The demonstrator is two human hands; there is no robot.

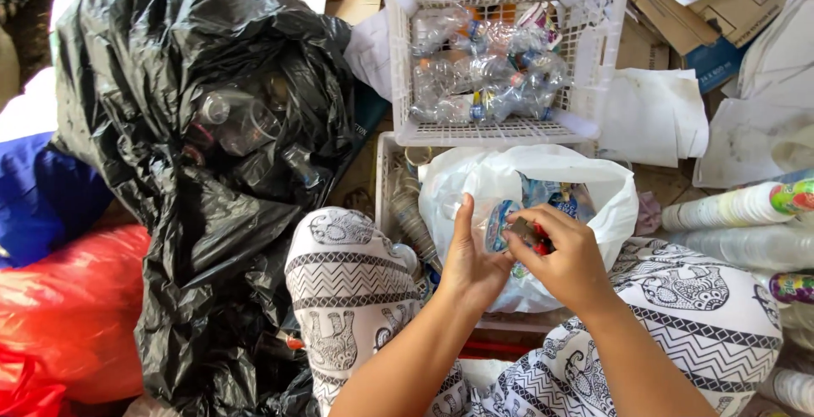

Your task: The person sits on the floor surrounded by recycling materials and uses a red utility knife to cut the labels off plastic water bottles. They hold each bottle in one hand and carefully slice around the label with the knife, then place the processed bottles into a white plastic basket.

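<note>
- Blue label [500, 222] on the clear bottle at the white bag's mouth.
- Brown cardboard boxes [729, 10], flattened perhaps, top right.
- Colour-printed paper cup stack [746, 205], right edge.

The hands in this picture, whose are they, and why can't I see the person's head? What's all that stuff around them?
The camera sits on the person's head and looks down, so you only see their arms and their knees in patterned trousers. The left hand and the right hand meet over a white plastic bag. Together they hold a clear plastic bottle with a blue label; the right fingers pinch something small at it, partly red, too hidden to name. Behind the bag stands a white basket full of empty clear bottles. To the left lies a big black bag with more bottles showing inside. Stacks of paper cups lie on the right.
</note>
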